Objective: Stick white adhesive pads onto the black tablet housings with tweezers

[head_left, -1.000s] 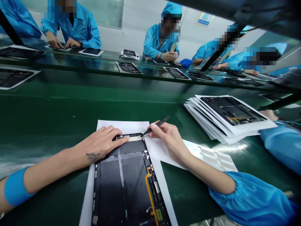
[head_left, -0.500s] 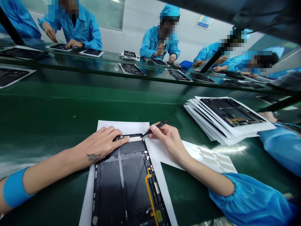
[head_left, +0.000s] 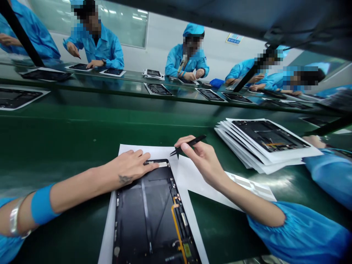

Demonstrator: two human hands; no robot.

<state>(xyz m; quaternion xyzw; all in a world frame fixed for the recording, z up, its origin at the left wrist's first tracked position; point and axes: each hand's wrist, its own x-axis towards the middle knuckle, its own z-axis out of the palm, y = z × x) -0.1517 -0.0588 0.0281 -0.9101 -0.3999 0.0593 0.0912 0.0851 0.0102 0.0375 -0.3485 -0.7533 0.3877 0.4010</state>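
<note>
An opened tablet point(head_left: 158, 205), its black inner parts and an orange flex cable point(head_left: 176, 223) showing, lies on a white paper sheet point(head_left: 107, 234). Across its far end runs a whitish strip point(head_left: 163, 164). My left hand point(head_left: 134, 165) rests palm down over the tablet's far left corner, fingers stretched out, one fingertip on the strip. Black tweezers point(head_left: 192, 142) are pinched in my right hand point(head_left: 202, 157), just beyond the far right corner. Their tips are apart, above the paper, with nothing visible between them.
On the right stands a stack of opened tablets on paper sheets point(head_left: 269, 139). A sheet with pale rectangular stickers point(head_left: 253, 185) lies under my right forearm. A co-worker's sleeve point(head_left: 330, 176) is at the right edge. Across a raised green shelf point(head_left: 110, 86), several people in blue handle tablets.
My right hand has lifted the tweezers off the tablet's far right corner, and their tips have come apart. My left hand stays on the strip, its fingertip slightly further right.
</note>
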